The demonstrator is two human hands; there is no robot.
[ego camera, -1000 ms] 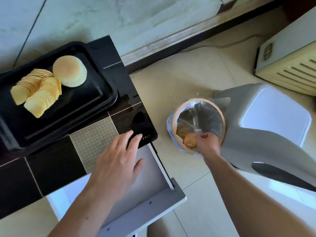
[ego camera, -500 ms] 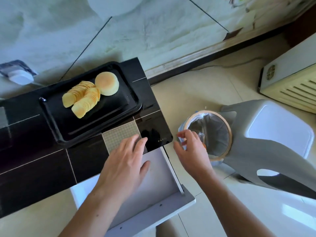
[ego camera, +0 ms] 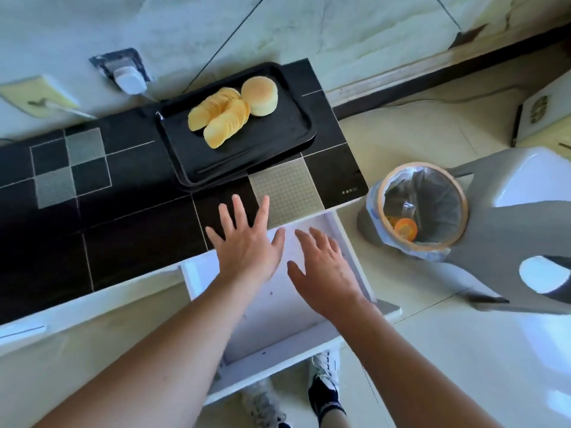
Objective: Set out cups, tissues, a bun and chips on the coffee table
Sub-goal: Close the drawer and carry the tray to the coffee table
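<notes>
A round pale bun (ego camera: 259, 95) and two fanned rows of chips (ego camera: 219, 117) lie on a black tray (ego camera: 278, 143) at the right end of the black coffee table (ego camera: 123, 211). My left hand (ego camera: 247, 242) is spread flat, fingers over the table's front edge. My right hand (ego camera: 324, 267) hovers beside it, fingers apart, over the pulled-out white drawer (ego camera: 278, 322). Both hands hold nothing. I see no cups or tissues.
A lined waste bin (ego camera: 423, 205) holding an orange lid stands on the floor right of the table. A grey-white stool (ego camera: 525, 211) is beside it. A white plug (ego camera: 129, 78) sits in a wall socket. A white appliance (ego camera: 543, 115) is at far right.
My right hand left the waste bin empty and came left over the open drawer. My left hand stayed at the table edge. The view pulled back, showing more of the table.
</notes>
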